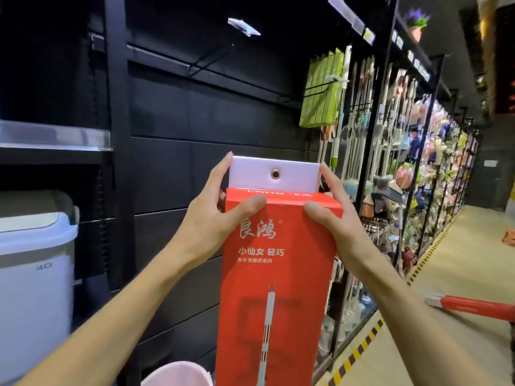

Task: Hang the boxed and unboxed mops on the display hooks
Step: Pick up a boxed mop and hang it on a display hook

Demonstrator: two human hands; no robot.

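White plastic bin (pixel 33 274) sits on the shelving at far left. Beside it, the left hand (pixel 211 218) grips the upper left edge of the red mop box (pixel 276 274), held upright before the black display wall. Its white hang tab (pixel 274 174) pokes up between the fingertips. The right hand (pixel 337 218) grips the opposite edge. Farther right, green boxes (pixel 323 90) hang, and another red box (pixel 473 306) lies low.
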